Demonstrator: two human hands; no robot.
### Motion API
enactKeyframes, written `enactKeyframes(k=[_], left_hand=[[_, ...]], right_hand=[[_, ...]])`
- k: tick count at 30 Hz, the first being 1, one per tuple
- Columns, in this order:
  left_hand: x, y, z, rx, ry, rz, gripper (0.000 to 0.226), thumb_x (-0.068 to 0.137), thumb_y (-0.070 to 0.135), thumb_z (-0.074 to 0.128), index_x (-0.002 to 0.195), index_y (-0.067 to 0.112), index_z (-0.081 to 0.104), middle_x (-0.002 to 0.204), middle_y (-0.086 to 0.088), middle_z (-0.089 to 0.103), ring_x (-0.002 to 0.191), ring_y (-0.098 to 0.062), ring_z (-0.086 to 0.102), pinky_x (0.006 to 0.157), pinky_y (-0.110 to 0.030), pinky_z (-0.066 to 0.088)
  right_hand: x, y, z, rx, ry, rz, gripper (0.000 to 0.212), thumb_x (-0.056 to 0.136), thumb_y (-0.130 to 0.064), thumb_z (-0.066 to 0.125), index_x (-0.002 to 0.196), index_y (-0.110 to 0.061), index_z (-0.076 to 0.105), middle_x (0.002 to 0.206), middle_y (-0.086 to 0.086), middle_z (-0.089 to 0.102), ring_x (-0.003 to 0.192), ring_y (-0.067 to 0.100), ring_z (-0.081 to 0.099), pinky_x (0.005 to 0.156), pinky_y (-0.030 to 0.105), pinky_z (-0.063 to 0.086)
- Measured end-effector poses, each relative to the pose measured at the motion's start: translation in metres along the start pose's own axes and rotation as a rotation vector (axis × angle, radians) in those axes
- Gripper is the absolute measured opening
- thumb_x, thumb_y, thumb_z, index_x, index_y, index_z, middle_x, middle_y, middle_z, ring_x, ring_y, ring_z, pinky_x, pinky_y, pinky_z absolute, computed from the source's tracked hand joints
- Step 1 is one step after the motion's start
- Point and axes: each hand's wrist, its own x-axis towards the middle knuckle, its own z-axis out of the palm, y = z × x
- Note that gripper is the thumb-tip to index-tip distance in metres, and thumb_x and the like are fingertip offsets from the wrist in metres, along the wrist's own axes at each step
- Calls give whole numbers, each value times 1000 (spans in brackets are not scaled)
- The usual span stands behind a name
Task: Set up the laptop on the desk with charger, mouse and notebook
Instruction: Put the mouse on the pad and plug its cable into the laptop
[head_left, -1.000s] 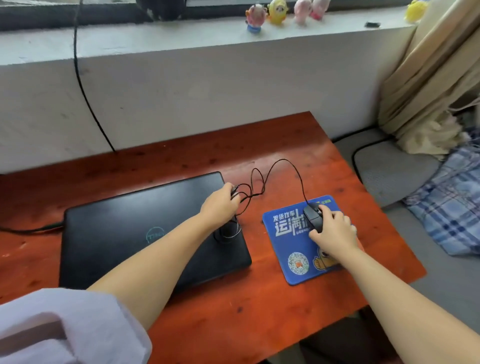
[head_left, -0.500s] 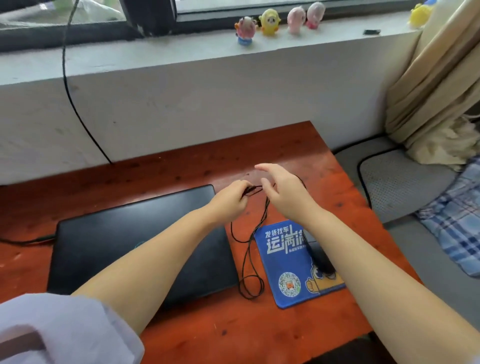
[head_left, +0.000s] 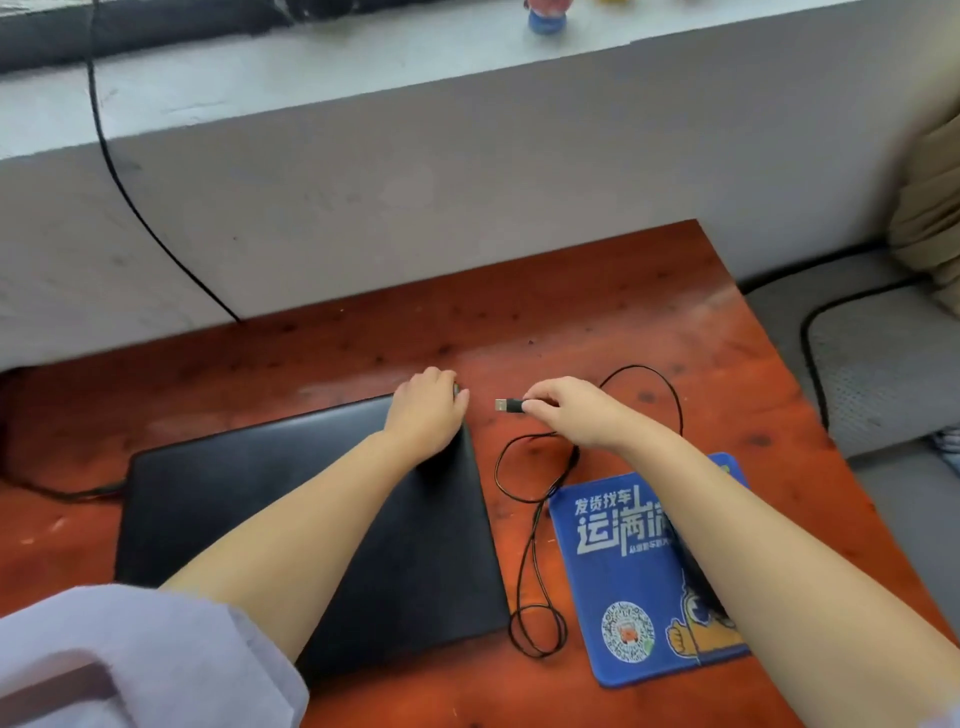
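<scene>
A closed black laptop (head_left: 260, 509) lies on the red-brown desk (head_left: 571, 322). My left hand (head_left: 426, 410) holds its far right corner, fingers curled over the edge. Just right of that corner, my right hand (head_left: 571, 410) pinches the mouse's USB plug (head_left: 508, 406), metal end pointing left at the laptop with a small gap between. The black mouse cable (head_left: 530, 545) loops over the desk between laptop and blue mouse pad (head_left: 623, 597). The mouse (head_left: 693, 577) on the pad is mostly hidden under my right forearm. No notebook is in view.
A black charger cable (head_left: 62, 493) runs in from the left to the laptop's left side. Another black cable (head_left: 130, 197) hangs down the white wall behind the desk. A grey cushion (head_left: 872, 364) with a cable on it lies right of the desk.
My right hand left the mouse, met my left hand at the cable's end and now holds the USB plug. My left hand moved onto the laptop's far right corner. The cable lies uncoiled.
</scene>
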Motion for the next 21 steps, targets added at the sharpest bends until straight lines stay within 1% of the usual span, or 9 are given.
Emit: enactKeyframes(k=[3,5,8,10,12,15,18,19,21], left_hand=[[14,3,9,83,3,-42,43,96,40,39,108,2,54,114,-18,57,108,-37,51,87,-45,42],[22,5,13,95,8,-72,47,93,44,43,108,1,54,115,-19,57,109,-37,51,86,-44,43],[33,2,12,64,-22,-92,45,88,43,45,99,2,62,110,-18,58,106,-36,53,81,-40,44],[36,-2,9,64,-38,-79,40,86,39,45,89,5,67,104,-16,61,98,-34,57,75,-36,43],[36,-5,4,44,-69,-88,33,82,36,45,79,9,65,93,-13,65,89,-34,60,68,-32,41],[30,-2,-5,-1,-90,-103,26,79,35,45,70,14,58,72,-3,58,77,-31,58,62,-28,36],[19,1,-18,-62,27,-74,28,77,34,43,60,16,55,52,2,49,61,-24,52,50,-25,28],[14,1,-23,-94,75,-65,29,77,34,42,57,16,53,48,2,47,57,-21,50,48,-24,26],[5,1,-35,-159,141,-50,31,75,35,39,52,17,44,44,1,41,51,-17,44,47,-25,25]], right_hand=[[14,1,3,36,-12,-26,26,95,-30,45,108,-17,64,91,-5,60,84,16,53,71,26,34],[20,2,3,42,-26,-38,26,95,-30,45,109,-18,64,97,-2,64,91,19,57,75,28,38],[23,5,2,71,-14,-28,27,94,-30,46,113,-22,64,113,0,67,104,19,58,90,34,44],[23,6,2,133,11,-31,25,93,-29,49,111,-27,65,115,-4,67,107,15,58,95,36,44],[20,5,2,192,34,-48,20,89,-29,54,103,-33,68,110,-8,69,105,12,59,96,35,45],[16,2,3,206,53,-69,13,87,-28,57,87,-35,68,96,-7,71,95,15,62,91,38,47],[10,-3,4,285,51,-120,13,89,-27,56,83,-30,67,75,-9,67,80,8,61,84,35,47],[7,-6,4,336,60,-135,14,89,-29,56,81,-28,67,67,-9,64,72,7,58,80,34,46],[1,-15,4,467,83,-164,15,89,-29,58,77,-25,65,57,-9,59,64,9,53,73,31,42]])
